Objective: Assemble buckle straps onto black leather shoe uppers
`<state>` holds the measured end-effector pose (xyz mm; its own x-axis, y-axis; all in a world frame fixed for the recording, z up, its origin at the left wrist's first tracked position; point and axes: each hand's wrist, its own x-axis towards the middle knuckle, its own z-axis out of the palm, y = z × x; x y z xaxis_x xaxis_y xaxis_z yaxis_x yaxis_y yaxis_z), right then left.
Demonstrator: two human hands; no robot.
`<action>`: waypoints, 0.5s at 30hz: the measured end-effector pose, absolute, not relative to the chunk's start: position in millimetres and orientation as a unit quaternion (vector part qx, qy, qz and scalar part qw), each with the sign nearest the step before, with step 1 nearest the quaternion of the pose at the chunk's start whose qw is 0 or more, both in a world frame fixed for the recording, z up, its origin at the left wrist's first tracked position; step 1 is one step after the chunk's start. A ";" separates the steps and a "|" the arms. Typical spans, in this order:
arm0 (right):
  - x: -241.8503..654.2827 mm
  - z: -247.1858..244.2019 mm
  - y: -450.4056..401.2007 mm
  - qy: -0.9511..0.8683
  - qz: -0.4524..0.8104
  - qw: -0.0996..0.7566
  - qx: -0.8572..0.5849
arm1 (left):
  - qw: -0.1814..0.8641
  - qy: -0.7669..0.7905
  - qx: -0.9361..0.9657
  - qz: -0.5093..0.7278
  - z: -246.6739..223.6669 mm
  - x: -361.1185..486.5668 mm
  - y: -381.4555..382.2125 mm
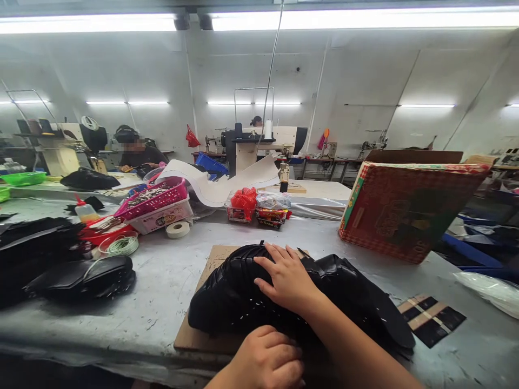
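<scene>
1. Workpiece: black leather-like piece (227,286), pleated on its upper left, lying across a cardboard sheet (191,336) on the bench (158,302), right in front of us. Its right end runs past the cardboard toward a striped black-and-tan panel (432,319).
2. Right hand (286,275): palm down, fingers loosely spread on top of the piece, not gripped around it. We'd keep that pressure broad and even; poking with fingertips could crease the pleats.
3. Left hand (267,359): fingers curled, low by the near edge. We can't tell if it has hold of anything. If it's working that edge, we'd keep its moves short while the right hand steadies.
4. Pale flecks show along the near side; too small for us to identify. Worth checking they line up before we press harder.
5. We'd support the overhanging right end, since its weight could drag the piece askew.
6. Tape roll (177,234) and cardboard box (409,213) both sit apart from the piece, so we have elbow room.
</scene>
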<state>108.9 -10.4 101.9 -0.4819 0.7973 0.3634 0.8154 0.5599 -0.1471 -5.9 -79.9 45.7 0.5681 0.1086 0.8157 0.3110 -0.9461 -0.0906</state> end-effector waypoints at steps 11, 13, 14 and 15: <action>92.8 95.5 -10.0 -0.880 -0.039 0.185 -0.435 | 0.113 -0.131 -0.875 -0.453 43.4 -15.0 -86.7; 90.8 96.2 -10.9 -0.880 -0.039 0.180 -0.438 | 0.117 -0.134 -0.873 -0.454 43.0 -16.6 -87.9; 89.7 96.6 -11.3 -0.878 -0.040 0.179 -0.441 | 0.120 -0.133 -0.871 -0.458 42.7 -17.2 -88.4; 88.6 97.0 -11.6 -0.877 -0.041 0.179 -0.444 | 0.123 -0.133 -0.869 -0.461 42.3 -17.7 -89.1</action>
<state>88.6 -11.6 97.0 -0.5420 0.7637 0.3509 0.7930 0.6030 -0.0875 -17.7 -89.1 42.3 0.5394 0.1173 0.8339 0.3439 -0.9346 -0.0910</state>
